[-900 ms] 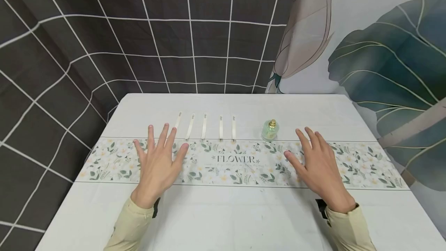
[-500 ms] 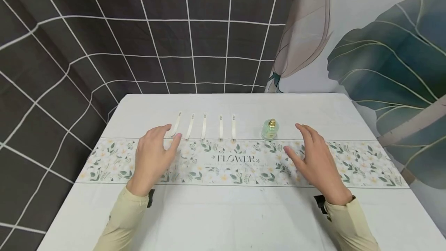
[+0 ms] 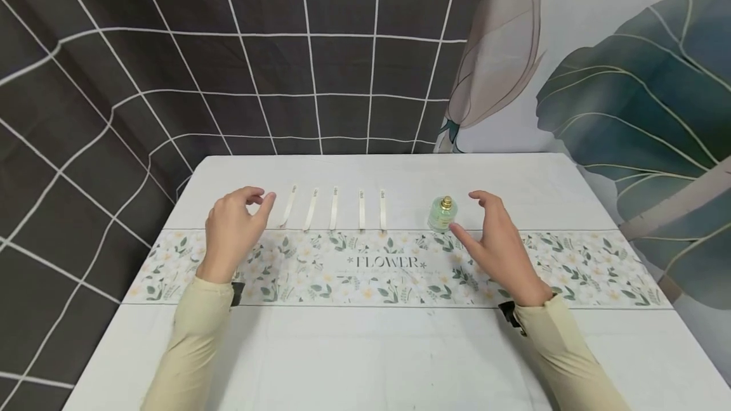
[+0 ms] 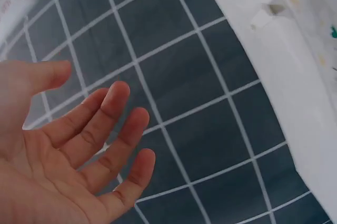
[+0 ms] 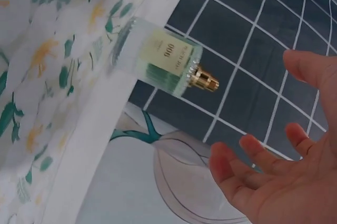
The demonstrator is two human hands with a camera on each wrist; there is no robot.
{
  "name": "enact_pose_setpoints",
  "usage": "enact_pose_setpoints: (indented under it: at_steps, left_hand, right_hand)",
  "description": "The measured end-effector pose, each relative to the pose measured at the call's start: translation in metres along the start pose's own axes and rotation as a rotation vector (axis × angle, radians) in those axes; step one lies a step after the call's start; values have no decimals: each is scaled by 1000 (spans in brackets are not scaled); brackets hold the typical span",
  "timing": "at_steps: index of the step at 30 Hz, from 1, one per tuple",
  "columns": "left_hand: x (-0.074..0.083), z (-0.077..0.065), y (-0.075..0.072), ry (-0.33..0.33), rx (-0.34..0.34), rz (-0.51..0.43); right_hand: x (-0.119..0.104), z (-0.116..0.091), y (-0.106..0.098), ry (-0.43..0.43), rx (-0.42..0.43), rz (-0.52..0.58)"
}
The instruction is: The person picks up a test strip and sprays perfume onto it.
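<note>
A squat green glass perfume bottle (image 3: 441, 215) with a gold spray top stands upright at the right of centre on the table. My right hand (image 3: 497, 246) is just to its right, fingers loosely bent and thumb extended close to the glass. The right wrist view shows a gap between the fingers and the bottle (image 5: 163, 58). Several slim white paper test strips (image 3: 334, 208) lie in a row left of the bottle. Beside the leftmost strip (image 3: 288, 208), my left hand (image 3: 231, 227) hovers with relaxed, slightly bent fingers. In the left wrist view its palm holds nothing.
White cloth covers the table (image 3: 365, 354), crossed by a floral band (image 3: 388, 284) printed with FLOWER. Behind and to the left hangs a dark grid curtain (image 3: 342, 62). A leaf-patterned backdrop (image 3: 628, 94) stands at the right.
Both hands have moved forward. The left has drifted left and its fingers have gone from spread to bent; the right has shifted left, nearer the perfume bottle. Strips and bottle stay in place.
</note>
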State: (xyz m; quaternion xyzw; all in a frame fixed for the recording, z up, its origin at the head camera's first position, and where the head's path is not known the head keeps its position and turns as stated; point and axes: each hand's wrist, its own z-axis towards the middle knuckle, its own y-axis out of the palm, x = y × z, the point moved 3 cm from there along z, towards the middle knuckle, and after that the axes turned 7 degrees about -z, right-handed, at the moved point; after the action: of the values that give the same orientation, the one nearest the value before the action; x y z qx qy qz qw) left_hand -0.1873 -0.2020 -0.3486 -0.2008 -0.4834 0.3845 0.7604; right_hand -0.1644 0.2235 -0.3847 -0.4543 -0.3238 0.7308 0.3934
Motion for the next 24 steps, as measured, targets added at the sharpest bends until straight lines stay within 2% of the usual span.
enact_pose_setpoints:
  at_steps: [3,8,16,24]
  left_hand:
    - [-10,6,6,-60,-13,-2]
    - [-28,12,17,-142,-53,46]
    - [-47,9,37,-131,-155,151]
    - [-56,8,56,-227,-264,171]
  right_hand:
    - [-1,6,6,22,-21,3]
    - [0,18,18,19,-37,22]
    - [2,28,38,-5,-73,-20]
    - [5,30,48,33,-118,-37]
